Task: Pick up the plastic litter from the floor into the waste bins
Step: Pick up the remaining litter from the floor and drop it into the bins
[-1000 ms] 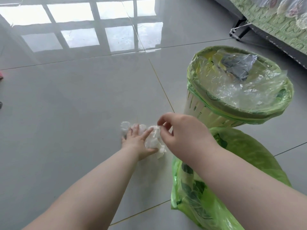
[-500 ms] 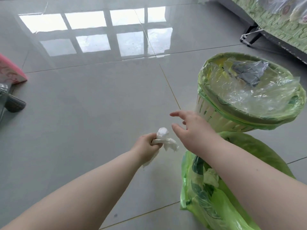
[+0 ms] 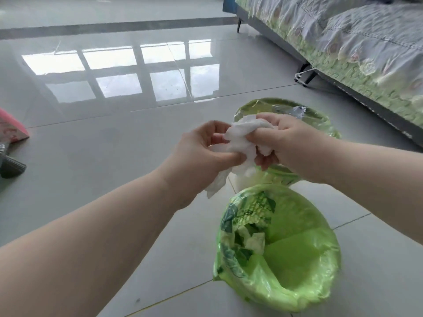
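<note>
Litter: I see one crumpled white plastic piece (image 3: 240, 138) off the floor, held in the air between both hands. A loose tail of it hangs down below the left hand.
Left hand: the left hand (image 3: 201, 152) has its grip closed on the left side of the piece, thumb and fingers curled round it.
Right hand: the right hand (image 3: 290, 143) has its grip pinched on the right side, fingers curled in and white plastic bulging between them.
Where it hangs: from my camera the piece overlaps the near edge of the far bin and sits higher in the picture than the near bin. I cannot tell whether it is straight over either mouth.
Near bin: the near bin (image 3: 304, 225) is lined with a bright green bag, its mouth open toward me. On its left side lie a few crumpled pale pieces (image 3: 254, 242) (half buried in printed green folds, so I cannot say what they are made of).
Far bin: the far bin (image 3: 325, 124) stands just behind the near one, a green liner folded over its rim. A bit of clear crumpled film (image 3: 290, 109) shows in its mouth; my hands hide most of the rest.
Floor: the floor (image 3: 91, 156) is glossy grey tile with a window reflection (image 3: 123, 72) on it.
Bed: a bed (image 3: 354, 42) stands at the right rear, with a pale quilt over a green skirt, on dark legs.
Left edge: a pink thing (image 3: 11, 129) and a dark grey thing (image 3: 10, 167) are both cut off by the frame.
</note>
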